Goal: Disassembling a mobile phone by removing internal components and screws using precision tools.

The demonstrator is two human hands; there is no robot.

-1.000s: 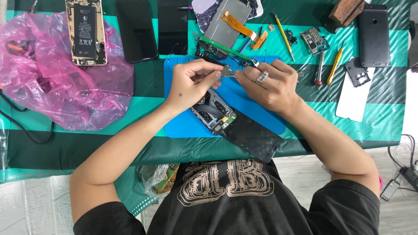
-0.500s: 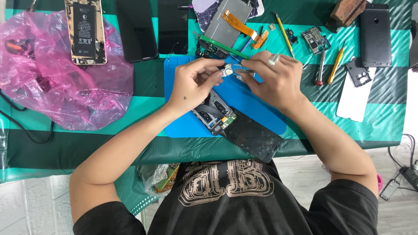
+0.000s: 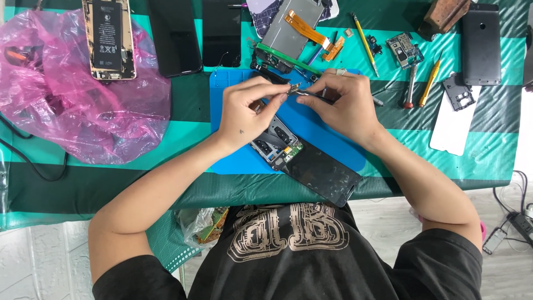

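Note:
My left hand (image 3: 251,111) and my right hand (image 3: 340,105) meet above a blue work mat (image 3: 316,133), fingertips almost touching. The left fingers pinch a small metal part (image 3: 292,87). My right hand grips thin dark tweezers (image 3: 313,95) whose tips point at that part. Below the hands lies an opened phone (image 3: 302,161) with its circuit boards exposed at the upper end and a dark screen panel at the lower end, set diagonally on the mat.
A pink plastic bag (image 3: 72,105) lies left. An opened phone with battery (image 3: 108,39) and dark screens (image 3: 175,36) sit at the back. Screwdrivers (image 3: 430,83), a yellow pencil (image 3: 363,36), a small circuit board (image 3: 404,49), a dark phone back (image 3: 481,44) and white panel (image 3: 455,125) lie right.
Both hands have lifted from the opened phone toward the far edge of the mat. The small part is now held up between the fingertips and the tweezers.

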